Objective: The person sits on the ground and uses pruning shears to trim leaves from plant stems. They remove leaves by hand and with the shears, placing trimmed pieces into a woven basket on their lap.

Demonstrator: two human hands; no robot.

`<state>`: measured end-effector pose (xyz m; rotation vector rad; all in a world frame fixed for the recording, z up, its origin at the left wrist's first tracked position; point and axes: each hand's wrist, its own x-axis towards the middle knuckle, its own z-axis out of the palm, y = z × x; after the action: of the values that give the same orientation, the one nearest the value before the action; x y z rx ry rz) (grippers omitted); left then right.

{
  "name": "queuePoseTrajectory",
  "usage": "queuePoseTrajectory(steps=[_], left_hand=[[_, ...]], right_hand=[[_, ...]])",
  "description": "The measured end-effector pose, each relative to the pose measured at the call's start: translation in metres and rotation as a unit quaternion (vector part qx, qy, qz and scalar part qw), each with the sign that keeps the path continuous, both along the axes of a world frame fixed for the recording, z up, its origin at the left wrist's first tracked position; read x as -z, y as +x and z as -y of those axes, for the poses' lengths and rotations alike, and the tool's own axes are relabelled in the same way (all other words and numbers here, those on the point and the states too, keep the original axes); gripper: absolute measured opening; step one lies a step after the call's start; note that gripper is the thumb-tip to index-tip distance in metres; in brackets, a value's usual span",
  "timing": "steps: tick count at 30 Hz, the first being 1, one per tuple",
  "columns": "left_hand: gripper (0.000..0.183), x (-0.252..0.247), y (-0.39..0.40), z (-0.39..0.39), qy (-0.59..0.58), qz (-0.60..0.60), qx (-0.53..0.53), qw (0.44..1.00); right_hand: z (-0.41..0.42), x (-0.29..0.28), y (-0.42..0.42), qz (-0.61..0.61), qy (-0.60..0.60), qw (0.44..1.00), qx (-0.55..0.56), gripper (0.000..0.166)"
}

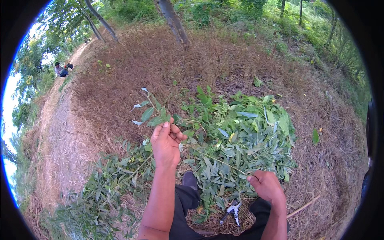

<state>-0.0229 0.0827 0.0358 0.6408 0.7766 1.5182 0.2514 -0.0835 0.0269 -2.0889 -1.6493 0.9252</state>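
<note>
Pinched between the thumb and fingers of my left hand (166,144) is a leafy sprig (156,114), its narrow green leaves pointing up and away. My right hand (268,186) grips the end of a thin, mostly bare stem (223,163) that slants up leftward. Whether stem and sprig are one piece, I cannot tell. Under and beyond the stem lies a broad heap of cut green leaves (255,135). A pair of pruning shears (233,210) rests on the ground between my legs, touching neither hand.
Leafy cut branches (114,180) lie on the left. My shoe (190,180) stands at the heap's near edge. A wooden stick (304,206) lies at lower right. Reddish dry undergrowth (135,60), a tree trunk (174,24) and a dirt path (61,111) lie beyond. A person (62,70) sits far off.
</note>
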Motion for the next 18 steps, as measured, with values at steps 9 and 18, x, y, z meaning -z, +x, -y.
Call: queuePoseTrajectory(steps=[9,18], left_hand=[[0.017,-0.005,0.012,0.013,-0.027,-0.034,0.120,0.992],[0.022,0.009,0.039,0.048,-0.002,-0.186,0.320,0.929]], right_hand=[[-0.004,0.006,-0.023,-0.079,-0.024,0.996,-0.043,0.030],[-0.006,0.001,-0.048,-0.242,0.080,0.962,0.099,0.052]])
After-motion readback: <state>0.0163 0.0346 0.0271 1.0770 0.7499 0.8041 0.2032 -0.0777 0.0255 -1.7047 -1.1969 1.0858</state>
